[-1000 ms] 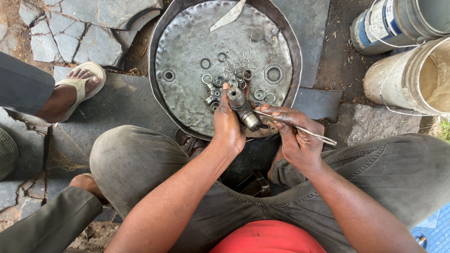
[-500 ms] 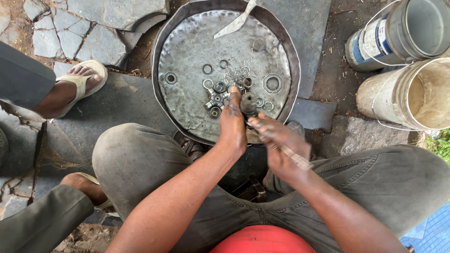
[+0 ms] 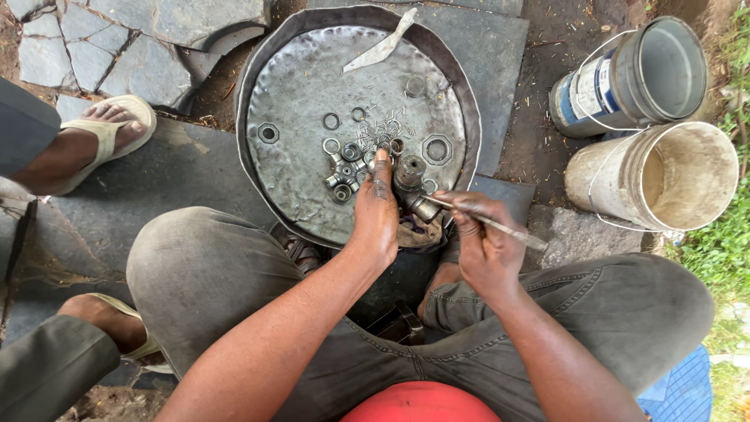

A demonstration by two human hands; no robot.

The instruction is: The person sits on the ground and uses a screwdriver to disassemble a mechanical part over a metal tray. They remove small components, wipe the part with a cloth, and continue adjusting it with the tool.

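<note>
the left hand [image 3: 376, 209] reaches over the near edge of the round metal pan [image 3: 312, 47], fingers closed around a dark cylindrical metal part [image 3: 412, 173] with the forefinger stretched out toward the pan's middle; the part stands just inside the near edge, right of centre. the right hand [image 3: 483, 248] pinches a thin metal rod [image 3: 492, 225] between thumb and curled fingers, its tip laid against the lower end of the part. close beside the forefinger lies a cluster of small bearing cups and rings [image 3: 353, 160], with two hexagonal nuts [image 3: 437, 148] farther out toward the left and right edges and a flat metal blade [image 3: 383, 48] at the far edge. the rod looks slim and the part greasy, so a hard push could let the tip skid off and jab the holding fingers, or twist the part out of the grip. a jolt might also scatter the loose rings over the pan's low rim onto the stone slabs [image 3: 156, 23]. two open buckets [image 3: 664, 172] stand well apart beyond the right edge.
</note>
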